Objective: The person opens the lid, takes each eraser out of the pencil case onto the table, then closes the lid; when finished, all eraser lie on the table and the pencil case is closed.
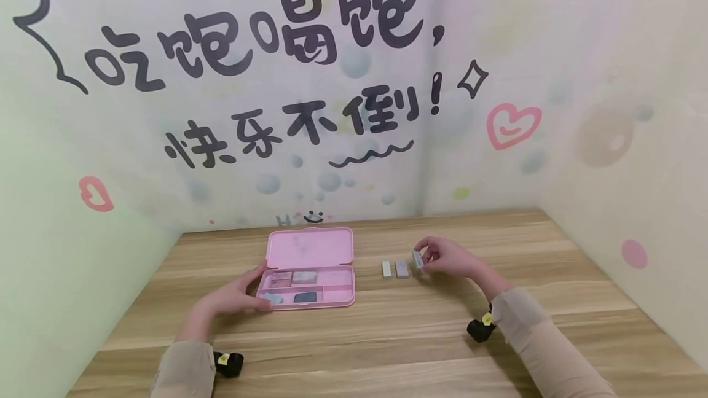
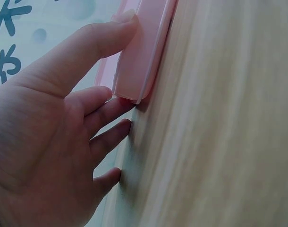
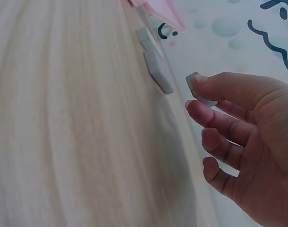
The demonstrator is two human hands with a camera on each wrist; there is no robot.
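An open pink pencil case [image 1: 338,305] lies on the table, its lid [image 1: 310,247] tilted back. Its compartments hold several small blocks, among them a dark one [image 1: 305,297] in the front row and a pale grey one [image 1: 304,276] behind. At the case's left end my left hand [image 1: 238,295] grips it, thumb on the front side and fingers round the end. My right hand [image 1: 449,258] pinches a small pale grey block [image 3: 203,92] between thumb and fingers, above the table. To its left stand a whitish block [image 1: 386,269] and a greyish-lilac block [image 1: 401,269], side by side.
The wood-grain table [image 1: 387,349] meets a printed wall [image 1: 376,183] at the back. Another wall [image 1: 625,201] closes off the right side. A black wrist camera is on each sleeve, left [image 1: 229,363] and right [image 1: 480,327].
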